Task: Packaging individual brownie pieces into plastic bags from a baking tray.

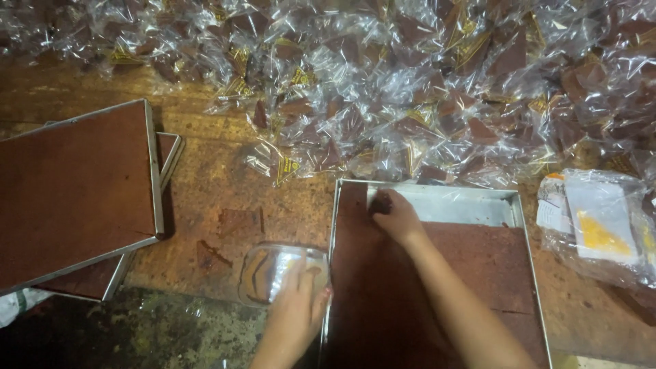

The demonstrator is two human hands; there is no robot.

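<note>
— While the right hand (pixel 398 217) pinches a dark brown piece (pixel 380 203) at the tray's (pixel 437 198) far corner, what does the left do?

— The left hand (pixel 297 307) grips a clear bag (pixel 277 272) just left of the tray, mouth toward it — likely so the piece has a short trip.

— And beyond the pinch?

— A heap of filled bags (pixel 410 89). Left of the bag sit two stacked trays (pixel 75 191) of brown slab. The worn table (pixel 225 198) is stained — and dimly lit.
</note>
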